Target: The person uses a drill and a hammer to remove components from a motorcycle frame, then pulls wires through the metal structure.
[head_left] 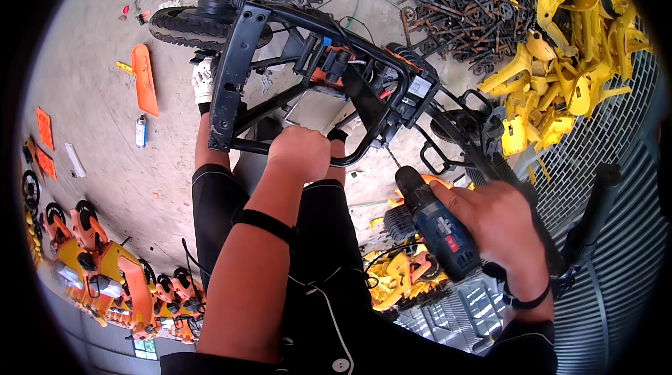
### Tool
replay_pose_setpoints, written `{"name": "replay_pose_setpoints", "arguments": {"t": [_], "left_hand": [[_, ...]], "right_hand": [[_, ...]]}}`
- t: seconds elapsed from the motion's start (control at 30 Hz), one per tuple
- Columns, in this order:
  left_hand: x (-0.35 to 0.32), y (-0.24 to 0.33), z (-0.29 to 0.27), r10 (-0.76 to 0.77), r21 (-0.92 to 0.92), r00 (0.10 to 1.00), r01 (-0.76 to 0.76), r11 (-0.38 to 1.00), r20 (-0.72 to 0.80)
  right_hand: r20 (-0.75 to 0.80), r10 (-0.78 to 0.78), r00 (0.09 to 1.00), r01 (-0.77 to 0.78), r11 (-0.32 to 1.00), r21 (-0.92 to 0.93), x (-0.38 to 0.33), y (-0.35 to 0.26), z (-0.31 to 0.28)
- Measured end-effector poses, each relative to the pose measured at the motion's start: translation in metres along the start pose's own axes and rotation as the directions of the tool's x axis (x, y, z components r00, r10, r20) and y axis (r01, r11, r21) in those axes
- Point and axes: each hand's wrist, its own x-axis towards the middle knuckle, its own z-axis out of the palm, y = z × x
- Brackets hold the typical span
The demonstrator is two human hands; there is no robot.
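Left hand (299,153) closed around the black scooter frame (241,71), lying over the concrete floor (105,137). Right hand (500,224) grips blue cordless drill (437,224), bit apparently touching the frame's underside; contact unclear.

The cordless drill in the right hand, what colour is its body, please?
Dark blue with black, on the drill, in the head view.

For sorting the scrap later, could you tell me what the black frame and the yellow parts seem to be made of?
The black frame looks like painted metal: rigid flat bars and tubes with bolt holes. The yellow parts look like moulded plastic, glossy, with thin curved shells. Neither is certain from sight.
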Motion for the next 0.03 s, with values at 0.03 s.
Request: {"name": "replay_pose_setpoints", "arguments": {"t": [0.03], "left_hand": [[0.0001,0.0014,0.0011,-0.03,-0.021,1.0,0.03,0.999,0.002]], "right_hand": [[-0.002,-0.004,1.0,0.004,1.0,-0.006,0.0009,0.0013,-0.0027]]}}
